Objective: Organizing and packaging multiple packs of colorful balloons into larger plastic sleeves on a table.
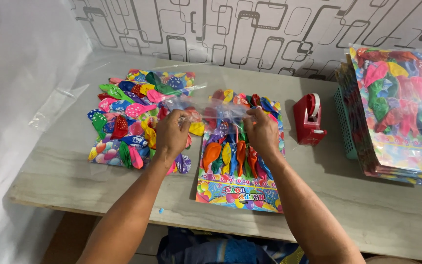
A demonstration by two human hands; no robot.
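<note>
Hands are both pinched shut on a clear plastic bag (pixel 216 110), left hand (pixel 171 133) at one end, right hand (pixel 261 132) at the other, stretched flat just above the printed card (pixel 240 188) with balloons (pixel 233 156) lined up on it. Looks like the bagging step; next they'd need the mouth opened and lined up with the card's edge. Bag's long axis runs left-right across the table (pixel 357 205); the card points away toward the wall. Loose balloon pile (pixel 133 117) sits left, red tape dispenser (pixel 309 120) right.

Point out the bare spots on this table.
Bare table lies right of the printed card, in front of the tape dispenser. The near-left corner is also free. It is crowded around the loose balloons and both hands.
</note>
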